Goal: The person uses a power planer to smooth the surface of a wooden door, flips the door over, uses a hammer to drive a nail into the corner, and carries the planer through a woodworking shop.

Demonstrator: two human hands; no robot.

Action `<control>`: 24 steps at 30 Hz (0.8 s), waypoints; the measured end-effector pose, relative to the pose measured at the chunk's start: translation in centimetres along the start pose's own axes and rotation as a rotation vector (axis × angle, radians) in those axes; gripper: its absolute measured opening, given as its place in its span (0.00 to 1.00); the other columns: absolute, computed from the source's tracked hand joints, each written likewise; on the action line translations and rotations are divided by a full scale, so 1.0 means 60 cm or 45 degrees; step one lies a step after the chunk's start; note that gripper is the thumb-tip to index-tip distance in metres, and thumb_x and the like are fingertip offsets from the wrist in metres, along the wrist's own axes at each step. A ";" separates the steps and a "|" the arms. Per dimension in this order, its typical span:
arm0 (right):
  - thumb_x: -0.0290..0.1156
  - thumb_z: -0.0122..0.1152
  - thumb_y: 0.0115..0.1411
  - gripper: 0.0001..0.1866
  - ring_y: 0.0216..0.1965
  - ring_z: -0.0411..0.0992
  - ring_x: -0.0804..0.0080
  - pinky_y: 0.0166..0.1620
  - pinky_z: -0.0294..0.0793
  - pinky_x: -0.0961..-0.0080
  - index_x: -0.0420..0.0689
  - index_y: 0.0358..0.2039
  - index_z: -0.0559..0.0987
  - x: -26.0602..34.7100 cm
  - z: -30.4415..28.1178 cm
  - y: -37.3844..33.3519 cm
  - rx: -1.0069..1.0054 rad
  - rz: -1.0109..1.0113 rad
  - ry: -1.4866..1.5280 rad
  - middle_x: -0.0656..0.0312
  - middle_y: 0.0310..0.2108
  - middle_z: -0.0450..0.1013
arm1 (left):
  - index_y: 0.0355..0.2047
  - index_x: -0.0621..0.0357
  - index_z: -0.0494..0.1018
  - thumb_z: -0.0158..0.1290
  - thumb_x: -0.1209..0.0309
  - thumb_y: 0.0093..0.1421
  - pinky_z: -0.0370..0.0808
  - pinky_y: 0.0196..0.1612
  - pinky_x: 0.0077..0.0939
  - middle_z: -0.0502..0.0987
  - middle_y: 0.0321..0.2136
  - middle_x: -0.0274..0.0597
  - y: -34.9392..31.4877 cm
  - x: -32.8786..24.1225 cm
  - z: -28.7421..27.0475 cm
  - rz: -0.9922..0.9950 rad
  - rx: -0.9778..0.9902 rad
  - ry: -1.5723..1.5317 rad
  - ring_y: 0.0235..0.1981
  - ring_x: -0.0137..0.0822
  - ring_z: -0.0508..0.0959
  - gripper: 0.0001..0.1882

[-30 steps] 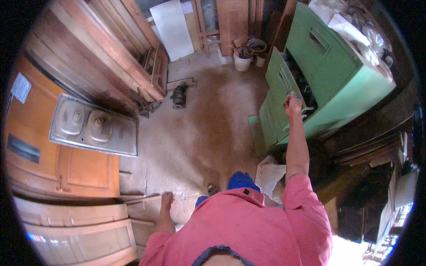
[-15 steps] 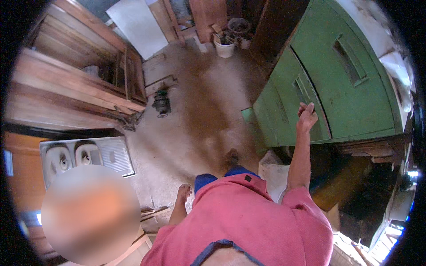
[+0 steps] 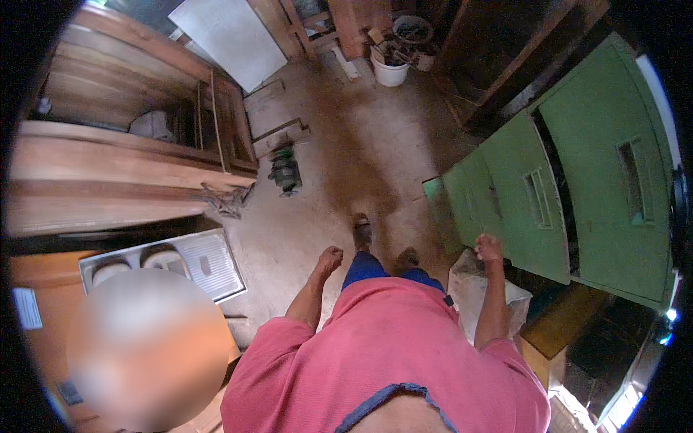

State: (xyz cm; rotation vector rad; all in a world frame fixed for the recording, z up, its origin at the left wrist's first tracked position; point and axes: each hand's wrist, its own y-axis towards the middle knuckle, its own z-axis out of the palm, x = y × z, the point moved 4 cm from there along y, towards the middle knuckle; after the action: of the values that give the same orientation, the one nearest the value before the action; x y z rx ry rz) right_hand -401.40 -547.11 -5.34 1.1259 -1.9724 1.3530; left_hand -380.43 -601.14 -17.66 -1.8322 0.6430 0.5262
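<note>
Loosely curled, my left hand (image 3: 331,258) hangs above the concrete floor beside my blue-trousered leg, with nothing visible in it. My right hand (image 3: 489,247) is also curled, over a pale sack-like bundle (image 3: 469,289) and near the low end of the green metal cabinet (image 3: 516,151). I see nothing in its fingers, and it looks apart from the cabinet. Recessed handles show on the cabinet fronts, including one handle (image 3: 536,198) on the nearer middle panel. A dark gap runs between two of the panels.
A dark green motor-like machine (image 3: 286,173) stands on the floor (image 3: 346,137) ahead. Farther off is a white bucket (image 3: 390,74) of tools. Wooden furniture (image 3: 130,155) and a steel double sink (image 3: 216,263) line the left. A brown wooden piece (image 3: 567,321) lies right.
My right hand has come down and back from the cabinet front. My left hand has moved forward. My left foot now shows ahead of me, and the view has shifted.
</note>
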 end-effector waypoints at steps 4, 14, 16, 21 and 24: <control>0.42 0.56 0.63 0.13 0.20 0.65 0.78 0.22 0.64 0.78 0.45 0.34 0.78 -0.047 0.070 -0.027 0.065 0.149 0.082 0.66 0.23 0.71 | 0.44 0.63 0.76 0.49 0.59 0.60 0.77 0.42 0.38 0.80 0.36 0.55 0.038 -0.104 -0.046 0.230 0.097 0.165 0.36 0.47 0.80 0.20; 0.41 0.53 0.66 0.13 0.26 0.73 0.69 0.29 0.76 0.72 0.44 0.41 0.75 -0.154 0.158 0.097 -0.111 0.758 0.488 0.59 0.29 0.76 | 0.64 0.63 0.55 0.46 0.51 0.61 0.67 0.54 0.62 0.65 0.55 0.74 -0.018 -0.012 0.078 -0.020 0.641 1.083 0.53 0.71 0.69 0.37; 0.40 0.53 0.66 0.14 0.28 0.74 0.67 0.30 0.77 0.70 0.43 0.41 0.75 -0.187 0.191 0.148 -0.156 0.791 0.864 0.57 0.30 0.76 | 0.67 0.64 0.48 0.45 0.51 0.61 0.67 0.54 0.64 0.64 0.54 0.78 -0.046 0.034 0.120 0.091 0.572 1.204 0.53 0.73 0.68 0.42; 0.39 0.51 0.67 0.15 0.33 0.74 0.60 0.36 0.78 0.62 0.39 0.43 0.73 -0.348 0.220 0.357 -0.040 0.370 0.862 0.53 0.32 0.76 | 0.67 0.64 0.49 0.48 0.51 0.58 0.70 0.51 0.62 0.61 0.56 0.77 -0.040 -0.040 0.139 -0.143 0.389 1.175 0.52 0.71 0.68 0.44; 0.38 0.48 0.67 0.17 0.36 0.73 0.56 0.39 0.76 0.57 0.37 0.46 0.72 -0.498 0.150 0.470 -0.277 -0.130 -0.128 0.51 0.33 0.74 | 0.66 0.64 0.50 0.51 0.51 0.54 0.72 0.50 0.59 0.61 0.56 0.75 0.014 -0.060 0.142 -0.041 0.319 1.220 0.50 0.69 0.69 0.46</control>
State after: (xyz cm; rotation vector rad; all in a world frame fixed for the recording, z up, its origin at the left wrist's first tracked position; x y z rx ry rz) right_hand -408.56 -540.18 -46.18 1.1924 -2.0455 1.0196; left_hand -384.11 -592.69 -18.82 -1.7813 1.2364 -0.4964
